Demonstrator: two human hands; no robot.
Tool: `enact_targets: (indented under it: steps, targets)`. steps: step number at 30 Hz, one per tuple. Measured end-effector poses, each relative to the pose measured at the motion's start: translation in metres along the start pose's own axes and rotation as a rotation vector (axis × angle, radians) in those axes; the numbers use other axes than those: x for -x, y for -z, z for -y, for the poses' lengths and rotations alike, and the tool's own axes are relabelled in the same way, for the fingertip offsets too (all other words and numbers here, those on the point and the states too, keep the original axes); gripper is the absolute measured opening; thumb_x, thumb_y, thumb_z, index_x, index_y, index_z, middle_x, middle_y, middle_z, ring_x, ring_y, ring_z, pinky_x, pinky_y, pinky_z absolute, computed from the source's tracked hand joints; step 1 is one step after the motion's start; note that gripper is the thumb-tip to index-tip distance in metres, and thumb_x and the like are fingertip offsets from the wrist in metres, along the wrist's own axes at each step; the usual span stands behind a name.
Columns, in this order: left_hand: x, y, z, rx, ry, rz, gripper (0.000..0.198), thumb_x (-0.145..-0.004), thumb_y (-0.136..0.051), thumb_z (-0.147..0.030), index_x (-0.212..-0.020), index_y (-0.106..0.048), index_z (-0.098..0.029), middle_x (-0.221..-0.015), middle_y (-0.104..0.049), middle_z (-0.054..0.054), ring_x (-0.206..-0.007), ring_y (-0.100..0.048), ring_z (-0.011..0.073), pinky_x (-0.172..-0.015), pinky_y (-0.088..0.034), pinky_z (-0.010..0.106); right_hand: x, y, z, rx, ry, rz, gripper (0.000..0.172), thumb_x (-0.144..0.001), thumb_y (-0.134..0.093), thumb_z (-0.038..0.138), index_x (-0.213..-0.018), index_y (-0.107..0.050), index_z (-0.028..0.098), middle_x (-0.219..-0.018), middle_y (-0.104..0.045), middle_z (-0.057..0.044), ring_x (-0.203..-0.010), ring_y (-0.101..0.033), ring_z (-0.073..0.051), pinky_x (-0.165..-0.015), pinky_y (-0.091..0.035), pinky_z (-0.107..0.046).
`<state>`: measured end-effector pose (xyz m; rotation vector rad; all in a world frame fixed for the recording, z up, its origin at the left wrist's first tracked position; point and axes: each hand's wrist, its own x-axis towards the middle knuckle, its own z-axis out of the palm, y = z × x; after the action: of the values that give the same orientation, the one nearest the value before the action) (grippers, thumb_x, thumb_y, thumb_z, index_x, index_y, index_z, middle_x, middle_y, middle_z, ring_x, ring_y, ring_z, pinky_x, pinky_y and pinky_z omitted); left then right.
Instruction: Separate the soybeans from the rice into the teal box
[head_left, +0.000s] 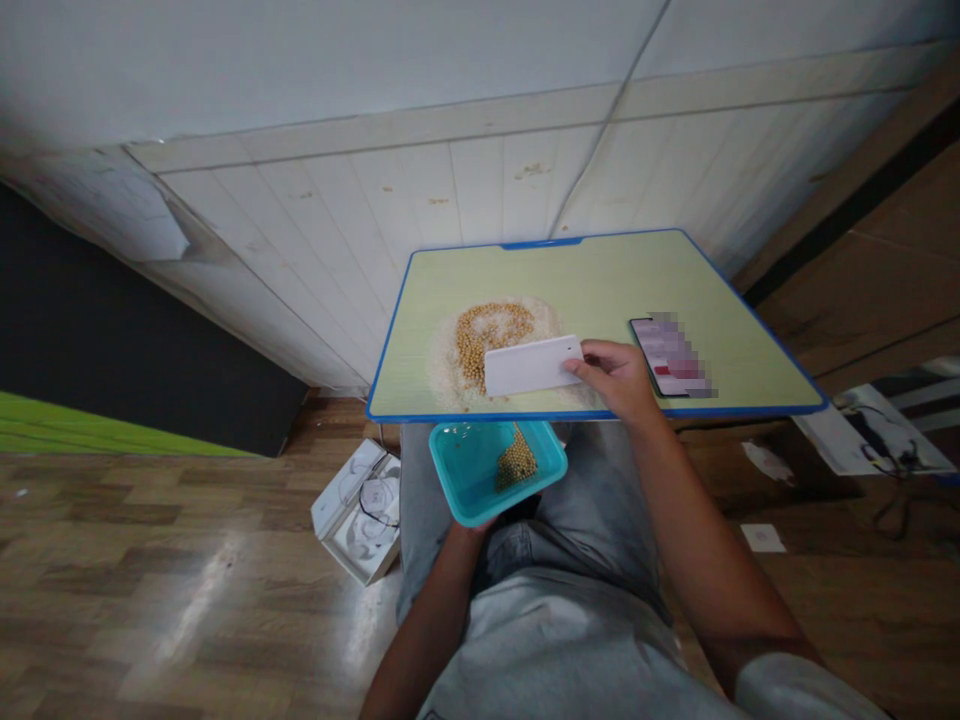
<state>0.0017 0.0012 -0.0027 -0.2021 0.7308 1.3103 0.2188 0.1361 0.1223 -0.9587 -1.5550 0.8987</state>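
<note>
My right hand (616,376) pinches a white flat card (532,365) and holds it over the near part of a small blue-edged table (675,270). Under and behind the card lies a spread of white rice (442,360) with a patch of yellow soybeans (491,328) in it. My left hand (472,528) is mostly hidden beneath a teal plastic container (480,465), which it holds just below the table's front edge, above my lap. A small heap of soybeans (517,460) lies in the container's right corner.
A phone (671,355) lies on the table to the right of my right hand. An open white box (360,510) with a cable sits on the wooden floor at left. Papers and wires (870,430) lie on the floor at right. A white wall stands behind the table.
</note>
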Motion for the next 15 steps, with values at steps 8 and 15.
enact_targets:
  steps: [8,15]
  targets:
    - [-0.002,0.007,0.000,0.033,0.007,0.027,0.072,-0.107,-0.020,-0.065,-0.107,-0.086,-0.035,-0.114,-0.083,-0.002,-0.161,-0.039,0.0209,-0.136,-0.028,0.053,0.001,0.001,0.000,0.002,-0.003,0.010,0.026,-0.076,-0.089,0.047,-0.076,-0.082,0.022,-0.074,-0.078,-0.002,-0.065,-0.064,-0.017,-0.062,-0.048,-0.029]
    - [0.001,-0.004,-0.001,0.035,-0.009,-0.030,0.077,-0.108,-0.016,-0.064,-0.103,-0.086,-0.032,-0.112,-0.083,-0.004,-0.162,-0.038,0.0246,-0.137,-0.024,0.055,0.001,0.000,-0.001,0.001,0.005,-0.006,0.030,-0.075,-0.090,0.051,-0.074,-0.081,0.022,-0.073,-0.077,-0.002,-0.065,-0.064,-0.016,-0.061,-0.048,-0.029]
